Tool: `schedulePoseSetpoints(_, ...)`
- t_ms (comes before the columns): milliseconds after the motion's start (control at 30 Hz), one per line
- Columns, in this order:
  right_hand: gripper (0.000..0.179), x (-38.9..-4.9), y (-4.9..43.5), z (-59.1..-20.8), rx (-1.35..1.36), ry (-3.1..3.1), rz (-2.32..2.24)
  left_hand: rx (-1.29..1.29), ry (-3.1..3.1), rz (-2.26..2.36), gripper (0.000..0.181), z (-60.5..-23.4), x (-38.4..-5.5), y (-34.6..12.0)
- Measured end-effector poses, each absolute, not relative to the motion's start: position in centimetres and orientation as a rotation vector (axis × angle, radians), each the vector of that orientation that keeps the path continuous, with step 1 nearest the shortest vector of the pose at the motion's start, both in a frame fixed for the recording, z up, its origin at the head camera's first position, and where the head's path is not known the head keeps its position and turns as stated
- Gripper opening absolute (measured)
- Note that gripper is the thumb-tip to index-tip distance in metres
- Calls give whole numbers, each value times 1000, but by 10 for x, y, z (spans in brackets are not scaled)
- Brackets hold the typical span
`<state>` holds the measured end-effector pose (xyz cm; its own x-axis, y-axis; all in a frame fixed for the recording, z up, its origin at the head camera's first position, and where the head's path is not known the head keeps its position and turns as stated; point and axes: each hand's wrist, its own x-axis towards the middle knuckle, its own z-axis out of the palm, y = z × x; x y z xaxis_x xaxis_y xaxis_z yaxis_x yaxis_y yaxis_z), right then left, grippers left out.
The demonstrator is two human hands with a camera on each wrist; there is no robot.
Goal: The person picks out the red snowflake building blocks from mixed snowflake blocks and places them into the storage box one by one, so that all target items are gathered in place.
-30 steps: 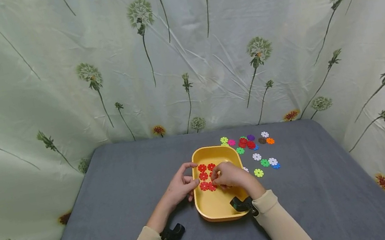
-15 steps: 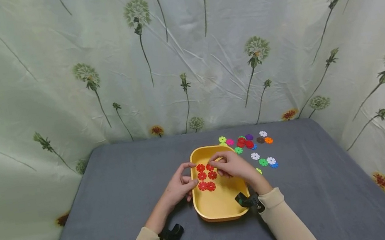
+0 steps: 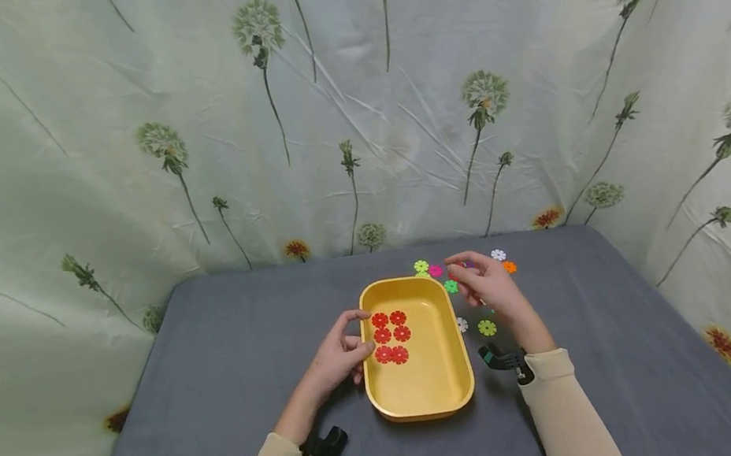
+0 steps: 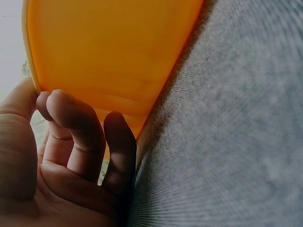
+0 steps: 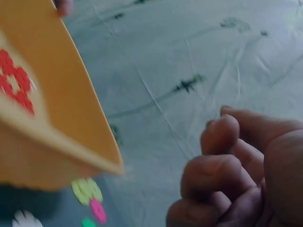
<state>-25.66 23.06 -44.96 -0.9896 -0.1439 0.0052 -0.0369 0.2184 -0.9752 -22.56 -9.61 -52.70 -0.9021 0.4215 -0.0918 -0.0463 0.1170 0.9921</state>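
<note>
A yellow plastic tray (image 3: 434, 388) stands on the table. Several red snowflake-shaped plastic discs (image 3: 382, 335) lie in two columns inside, towards its left side. My left hand (image 3: 339, 356) holds the left wall of the tray, thumb at the rim and fingers against the outside, as the left wrist view shows. Beyond the tray's right side, my right hand (image 3: 496, 291) hovers over loose discs with loosely bent fingers and nothing visible between them. It covers part of that pile, but a green disc (image 3: 451, 287) and a yellow-green disc (image 3: 487, 328) show beside it.
A grey cloth (image 3: 267, 331) covers the table. Near its back right lie a pink disc (image 3: 435, 271), an orange disc (image 3: 510, 267) and a white disc (image 3: 498, 255). A curtain (image 3: 219, 163) with dandelion print hangs behind the table.
My right hand has left the red discs inside the tray and moved right and back, over the loose discs. My left hand stays at the tray's left wall.
</note>
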Motion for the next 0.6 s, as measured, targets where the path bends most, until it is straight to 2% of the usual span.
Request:
schedulePoseSetpoints(267,46,-278,261,-470,78,2471,-1890,366,2041,1846,56,-528,-225,-96)
schedulePoseSetpoints(600,53,-315,259,-494,82,2752,-1377,356,2045,1846,55,-526,-225,-96)
